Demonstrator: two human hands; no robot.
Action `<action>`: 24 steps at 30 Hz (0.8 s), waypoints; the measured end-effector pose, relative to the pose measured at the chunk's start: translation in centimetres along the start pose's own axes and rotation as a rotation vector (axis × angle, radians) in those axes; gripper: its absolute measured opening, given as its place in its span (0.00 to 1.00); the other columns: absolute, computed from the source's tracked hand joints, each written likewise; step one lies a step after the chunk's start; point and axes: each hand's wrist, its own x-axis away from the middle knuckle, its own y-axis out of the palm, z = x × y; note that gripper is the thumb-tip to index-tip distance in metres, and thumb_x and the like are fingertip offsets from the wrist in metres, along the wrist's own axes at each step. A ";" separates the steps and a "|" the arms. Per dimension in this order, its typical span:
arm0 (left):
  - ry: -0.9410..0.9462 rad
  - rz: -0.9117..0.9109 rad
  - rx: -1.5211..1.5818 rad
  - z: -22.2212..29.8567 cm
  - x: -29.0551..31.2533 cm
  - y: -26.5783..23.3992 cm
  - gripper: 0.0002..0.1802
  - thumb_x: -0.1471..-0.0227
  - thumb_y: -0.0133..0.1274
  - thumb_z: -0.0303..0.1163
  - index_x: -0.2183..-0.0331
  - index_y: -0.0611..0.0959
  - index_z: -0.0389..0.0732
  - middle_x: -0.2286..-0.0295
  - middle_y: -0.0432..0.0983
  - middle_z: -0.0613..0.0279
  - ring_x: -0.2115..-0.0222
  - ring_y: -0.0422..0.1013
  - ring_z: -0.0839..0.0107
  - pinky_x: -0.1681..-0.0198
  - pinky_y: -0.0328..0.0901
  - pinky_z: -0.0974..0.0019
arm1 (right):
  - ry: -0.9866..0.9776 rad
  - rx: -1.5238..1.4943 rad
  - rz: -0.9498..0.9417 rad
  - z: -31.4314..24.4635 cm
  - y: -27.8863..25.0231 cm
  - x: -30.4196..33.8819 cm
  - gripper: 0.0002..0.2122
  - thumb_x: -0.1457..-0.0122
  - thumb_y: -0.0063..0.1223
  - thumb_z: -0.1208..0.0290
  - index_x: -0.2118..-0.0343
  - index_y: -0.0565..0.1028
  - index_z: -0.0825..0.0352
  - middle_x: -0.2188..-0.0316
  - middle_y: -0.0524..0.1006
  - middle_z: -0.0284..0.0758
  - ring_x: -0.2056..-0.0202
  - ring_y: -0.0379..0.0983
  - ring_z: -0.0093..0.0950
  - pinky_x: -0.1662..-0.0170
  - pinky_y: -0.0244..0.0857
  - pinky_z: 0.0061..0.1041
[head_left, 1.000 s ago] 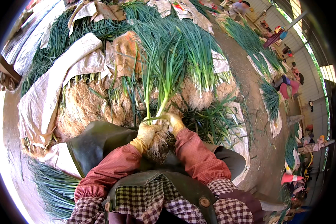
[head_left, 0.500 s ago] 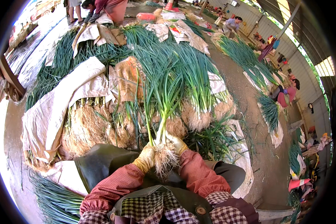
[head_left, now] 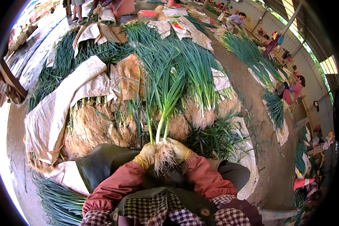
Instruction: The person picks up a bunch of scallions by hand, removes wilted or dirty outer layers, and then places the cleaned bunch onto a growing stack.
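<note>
In front of my lap I hold a small bunch of green onions (head_left: 161,128), their pale stems upright and leaves spreading away from me. My left hand (head_left: 145,156), in a yellowish glove, is closed around the left side of the stem bases. Gloved too, my right hand (head_left: 180,149) grips the same bases from the right. Shaggy pale roots (head_left: 164,160) hang down between the hands. Just beyond lies a broad pile of green onions (head_left: 205,81), root ends toward me. Loose green leaves (head_left: 213,141) lie to the right of my hands.
Pale sacking (head_left: 64,109) covers part of the pile, with a brown sack (head_left: 130,77) beside it. More green onions (head_left: 58,197) lie at lower left. Other rows (head_left: 245,56) stretch along the right, where people (head_left: 235,20) sit. An orange cone (head_left: 301,183) stands at far right.
My right hand has drawn in closer around the stem bases, and the bunch is held slightly more upright. At the far end, the bending person has shifted partly out of view.
</note>
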 end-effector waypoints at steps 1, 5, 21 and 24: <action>-0.030 0.020 -0.058 -0.2 -0.1 -0.4 0.10 0.52 0.48 0.27 0.67 0.71 0.32 0.78 0.71 0.57 0.80 0.70 0.66 0.78 0.68 0.69 | 0.063 0.244 0.029 -0.4 -0.5 0.5 0.11 0.42 0.39 0.68 0.59 0.65 0.67 0.73 0.71 0.29 0.72 0.69 0.22 0.68 0.65 0.20; 0.227 0.145 -0.445 0.1 -0.5 -1.2 0.10 0.55 0.51 0.23 0.68 0.71 0.31 0.79 0.71 0.58 0.83 0.68 0.70 0.82 0.67 0.70 | -0.273 1.058 0.158 0.0 2.8 2.2 0.08 0.44 0.41 0.69 0.73 0.71 0.67 0.82 0.67 0.28 0.81 0.58 0.15 0.78 0.57 0.17; 0.524 -0.016 -0.430 -0.7 4.9 2.1 0.18 0.61 0.43 0.14 0.62 0.70 0.34 0.73 0.71 0.62 0.78 0.68 0.77 0.75 0.66 0.75 | -0.318 0.423 0.387 -3.1 1.6 -2.9 0.03 0.48 0.47 0.76 0.71 0.70 0.68 0.80 0.71 0.30 0.82 0.67 0.19 0.83 0.61 0.15; 0.292 0.059 -0.011 0.3 3.5 2.2 0.10 0.56 0.48 0.20 0.67 0.71 0.35 0.76 0.70 0.61 0.80 0.69 0.72 0.79 0.67 0.72 | -0.479 0.856 0.304 -2.1 4.4 -4.5 0.09 0.45 0.44 0.72 0.62 0.70 0.68 0.71 0.73 0.32 0.71 0.70 0.22 0.67 0.67 0.20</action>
